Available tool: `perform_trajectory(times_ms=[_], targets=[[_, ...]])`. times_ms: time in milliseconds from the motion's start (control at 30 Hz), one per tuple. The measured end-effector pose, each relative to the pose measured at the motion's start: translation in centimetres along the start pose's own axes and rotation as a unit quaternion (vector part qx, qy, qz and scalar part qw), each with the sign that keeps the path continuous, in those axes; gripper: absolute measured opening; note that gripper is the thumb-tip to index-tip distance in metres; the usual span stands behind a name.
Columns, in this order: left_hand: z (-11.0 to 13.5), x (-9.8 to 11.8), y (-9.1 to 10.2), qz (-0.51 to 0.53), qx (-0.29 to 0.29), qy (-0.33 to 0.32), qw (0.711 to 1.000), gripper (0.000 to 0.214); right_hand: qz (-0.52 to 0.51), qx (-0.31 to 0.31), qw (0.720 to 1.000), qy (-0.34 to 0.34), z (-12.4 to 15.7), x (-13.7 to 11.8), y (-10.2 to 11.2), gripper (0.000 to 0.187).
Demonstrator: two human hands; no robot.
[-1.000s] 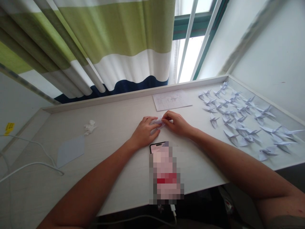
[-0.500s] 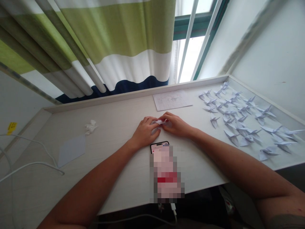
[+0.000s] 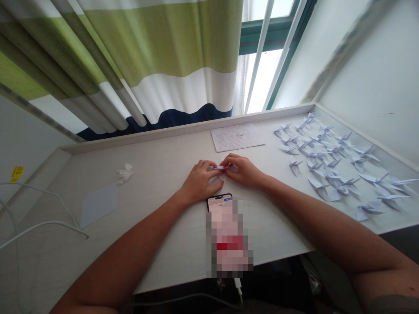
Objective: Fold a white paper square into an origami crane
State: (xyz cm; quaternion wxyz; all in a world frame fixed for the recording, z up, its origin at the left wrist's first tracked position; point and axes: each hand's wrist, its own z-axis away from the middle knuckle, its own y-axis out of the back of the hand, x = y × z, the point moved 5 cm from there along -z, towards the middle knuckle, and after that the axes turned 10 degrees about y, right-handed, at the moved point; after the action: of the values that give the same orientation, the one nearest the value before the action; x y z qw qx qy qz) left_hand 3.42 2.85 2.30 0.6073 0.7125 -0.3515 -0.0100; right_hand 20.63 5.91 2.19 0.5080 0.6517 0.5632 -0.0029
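A small piece of folded white paper (image 3: pixel 216 173) is between my two hands, above the middle of the desk. My left hand (image 3: pixel 200 182) grips its left side, the thumb reaching under it toward me. My right hand (image 3: pixel 242 171) pinches the right side with thumb and fingertips. Fingers cover part of the paper, so its full shape is hidden. Just below my hands lies a phone (image 3: pixel 220 199), its screen mostly blurred out. Many folded paper cranes (image 3: pixel 324 152) are spread over the right side of the desk.
A printed sheet (image 3: pixel 237 137) lies near the desk's raised back edge. On the left are a blank paper square (image 3: pixel 99 206), a crumpled tissue (image 3: pixel 125 173) and a white cable (image 3: pixel 49 224). Another cable (image 3: pixel 238 285) hangs at the phone's lower end. A striped curtain (image 3: pixel 163 52) hangs behind.
The fingers have shifted slightly on the folded paper, and more of it shows between the hands. My left thumb has moved a little to the right. The phone's screen content has changed.
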Motion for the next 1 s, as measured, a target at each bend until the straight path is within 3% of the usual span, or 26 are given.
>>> perform_trajectory(times_ms=[400,1000], targets=[[-0.2,-0.1,-0.1,0.004,-0.020,-0.008,1.000,0.029,0.046,0.026,0.995,-0.084,-0.3,0.9,0.0,0.011],[-0.1,0.1,0.0,0.007,-0.012,-0.021,1.000,0.030,-0.007,0.065,0.981,-0.183,-0.6,1.7,-0.2,0.010]])
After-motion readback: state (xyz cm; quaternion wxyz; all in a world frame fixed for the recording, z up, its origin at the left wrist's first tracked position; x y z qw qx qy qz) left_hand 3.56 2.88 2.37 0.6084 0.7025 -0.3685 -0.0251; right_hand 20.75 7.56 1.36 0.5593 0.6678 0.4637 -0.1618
